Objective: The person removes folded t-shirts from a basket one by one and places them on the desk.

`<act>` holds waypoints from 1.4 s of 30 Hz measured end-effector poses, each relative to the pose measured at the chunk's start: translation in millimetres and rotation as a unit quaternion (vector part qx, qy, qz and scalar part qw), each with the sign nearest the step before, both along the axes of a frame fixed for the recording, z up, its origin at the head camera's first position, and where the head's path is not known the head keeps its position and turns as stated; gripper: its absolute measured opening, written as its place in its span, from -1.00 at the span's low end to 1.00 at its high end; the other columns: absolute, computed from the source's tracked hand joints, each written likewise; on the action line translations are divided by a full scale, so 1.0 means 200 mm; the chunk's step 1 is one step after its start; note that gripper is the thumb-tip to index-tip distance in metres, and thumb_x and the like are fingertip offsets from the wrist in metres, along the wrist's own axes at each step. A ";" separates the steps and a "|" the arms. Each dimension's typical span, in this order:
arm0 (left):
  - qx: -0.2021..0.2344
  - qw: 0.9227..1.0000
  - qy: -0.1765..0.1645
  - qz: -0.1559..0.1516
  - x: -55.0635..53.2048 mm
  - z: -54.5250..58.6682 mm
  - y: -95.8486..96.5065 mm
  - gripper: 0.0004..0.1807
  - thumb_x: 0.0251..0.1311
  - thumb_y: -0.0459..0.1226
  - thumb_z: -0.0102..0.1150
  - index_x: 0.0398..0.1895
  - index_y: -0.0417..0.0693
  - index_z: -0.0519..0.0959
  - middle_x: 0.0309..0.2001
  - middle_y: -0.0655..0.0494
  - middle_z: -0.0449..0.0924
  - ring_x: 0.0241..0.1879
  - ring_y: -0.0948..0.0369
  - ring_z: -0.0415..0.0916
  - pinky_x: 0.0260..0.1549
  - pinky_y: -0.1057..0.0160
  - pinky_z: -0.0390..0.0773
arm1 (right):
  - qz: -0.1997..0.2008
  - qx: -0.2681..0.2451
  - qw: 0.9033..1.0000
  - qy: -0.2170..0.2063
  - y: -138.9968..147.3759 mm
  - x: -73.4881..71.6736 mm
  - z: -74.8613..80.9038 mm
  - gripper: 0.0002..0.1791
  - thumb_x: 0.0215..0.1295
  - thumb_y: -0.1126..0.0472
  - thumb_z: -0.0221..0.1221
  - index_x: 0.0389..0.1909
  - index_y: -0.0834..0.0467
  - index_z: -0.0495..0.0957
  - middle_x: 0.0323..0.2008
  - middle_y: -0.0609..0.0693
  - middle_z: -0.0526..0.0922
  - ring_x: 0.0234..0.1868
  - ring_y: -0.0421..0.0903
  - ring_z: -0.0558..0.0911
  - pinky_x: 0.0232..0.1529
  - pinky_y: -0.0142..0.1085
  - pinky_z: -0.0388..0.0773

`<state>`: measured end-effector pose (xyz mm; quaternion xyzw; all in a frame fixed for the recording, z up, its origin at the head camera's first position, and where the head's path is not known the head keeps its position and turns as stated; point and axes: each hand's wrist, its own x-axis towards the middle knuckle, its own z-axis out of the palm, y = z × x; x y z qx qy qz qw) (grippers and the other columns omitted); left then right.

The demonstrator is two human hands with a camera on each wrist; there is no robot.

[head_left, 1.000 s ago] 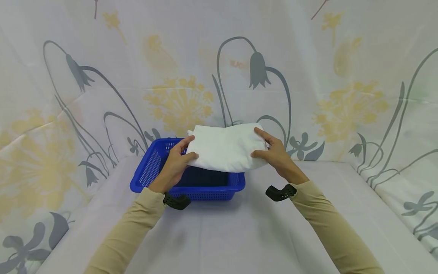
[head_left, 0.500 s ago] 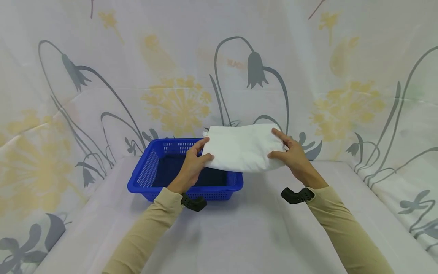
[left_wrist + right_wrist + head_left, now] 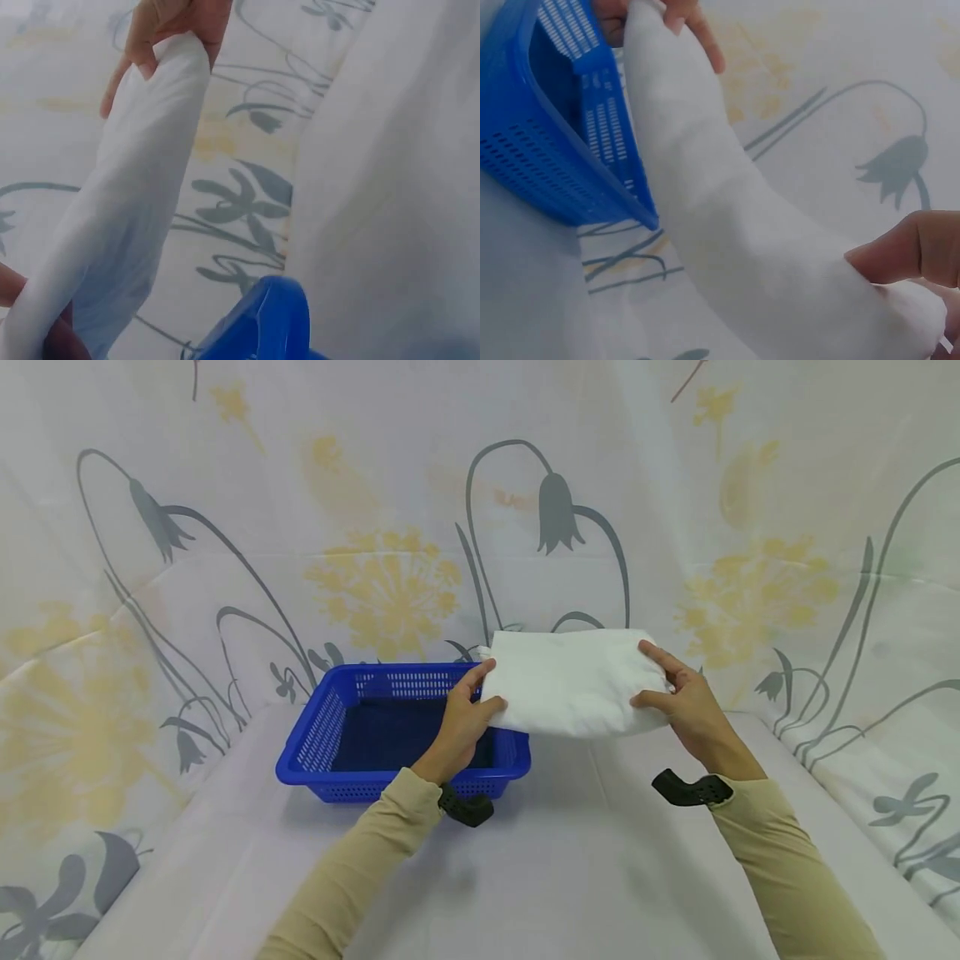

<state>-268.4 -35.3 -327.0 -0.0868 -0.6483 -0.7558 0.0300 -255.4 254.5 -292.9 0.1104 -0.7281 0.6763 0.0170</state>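
Note:
A folded white cloth (image 3: 573,685) is held up in the air between both hands, to the right of the blue basket's middle. My left hand (image 3: 461,722) pinches its left end, thumb on the near face. At the other end my right hand (image 3: 693,714) grips it the same way. In the right wrist view the white cloth (image 3: 720,202) bends in a soft, thick curve from hand to hand. The left wrist view shows the cloth (image 3: 124,195) sagging between the fingers. What lies inside its folds is hidden.
A blue plastic basket (image 3: 318,777) with perforated walls stands on the white-covered table (image 3: 555,877), left of centre. Dark navy fabric (image 3: 390,735) lies flat inside it. Behind hangs a flower-printed sheet (image 3: 375,460). Each wrist wears a black band.
Both hands have moved right together with the white cloth, from above the basket to its right side. More of the basket's inside shows now. The grip looks the same.

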 end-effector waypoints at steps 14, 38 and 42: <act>-0.007 1.000 0.030 0.007 0.00 -0.04 0.29 -0.26 0.05 -0.57 0.07 0.39 -0.06 0.32 0.37 0.02 0.24 0.20 0.10 0.31 0.02 0.16 0.43 | -0.004 -0.051 0.999 0.004 0.22 0.02 0.00 -0.04 0.12 0.64 0.10 0.52 -0.02 0.08 0.48 0.03 -0.07 0.08 -0.18 0.35 -0.21 -0.44 0.52; -0.073 0.996 -0.017 0.049 -0.03 -0.28 0.62 -0.26 0.04 -0.52 0.14 0.36 0.04 0.37 0.35 0.09 0.31 0.32 0.13 0.20 0.16 0.05 0.30 | -0.040 0.025 0.999 -0.021 0.49 -0.04 -0.25 -0.06 0.16 0.56 0.12 0.53 0.06 0.00 0.29 0.16 0.13 -0.01 -0.22 0.38 -0.22 -0.44 0.52; -0.075 0.996 -0.023 0.037 -0.04 -0.32 0.65 -0.25 0.03 -0.54 0.12 0.37 0.03 0.36 0.37 0.09 0.28 0.37 0.12 0.12 0.21 0.06 0.25 | -0.048 0.056 0.997 -0.032 0.53 -0.06 -0.28 -0.08 0.18 0.52 0.13 0.53 0.07 -0.02 0.23 0.14 0.16 -0.03 -0.23 0.38 -0.22 -0.44 0.51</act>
